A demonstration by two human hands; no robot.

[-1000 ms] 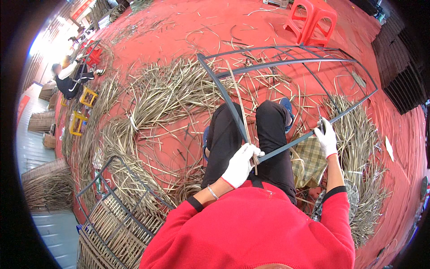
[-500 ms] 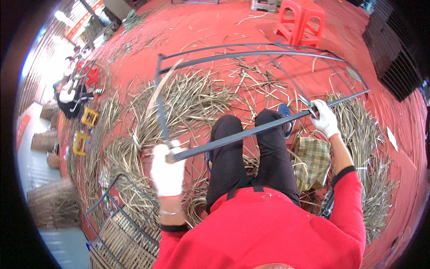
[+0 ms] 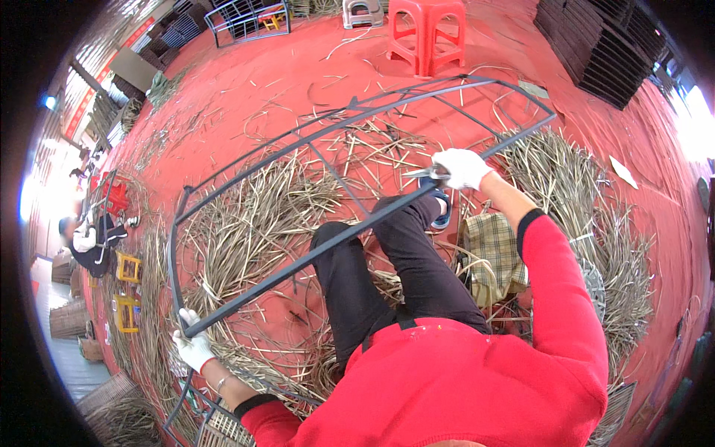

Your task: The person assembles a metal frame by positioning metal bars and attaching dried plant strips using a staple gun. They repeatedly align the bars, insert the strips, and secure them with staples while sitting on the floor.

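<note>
A long dark grey metal frame (image 3: 298,262) with thin crossbars is held up over my knees, tilted, its left end nearer to me. My white-gloved left hand (image 3: 193,343) is closed around its near left corner. Farther right, my gloved right hand (image 3: 462,169) rests at the near bar. It is closed on a small silver tool that looks like scissors (image 3: 421,173), whose pointed end sticks out to the left. The tool's handles are hidden by the glove.
Dried strips (image 3: 261,212) lie in heaps on the red floor, with tied bundles (image 3: 566,186) at the right. A checked cloth bag (image 3: 488,249) lies beside my leg. A red stool (image 3: 426,37) and stacked dark baskets (image 3: 596,45) stand beyond. A person (image 3: 93,242) sits at far left.
The frame has swung, its left end coming down and left with my left hand. My right hand has moved left with the tool. A pale strip near my left hand no longer shows.
</note>
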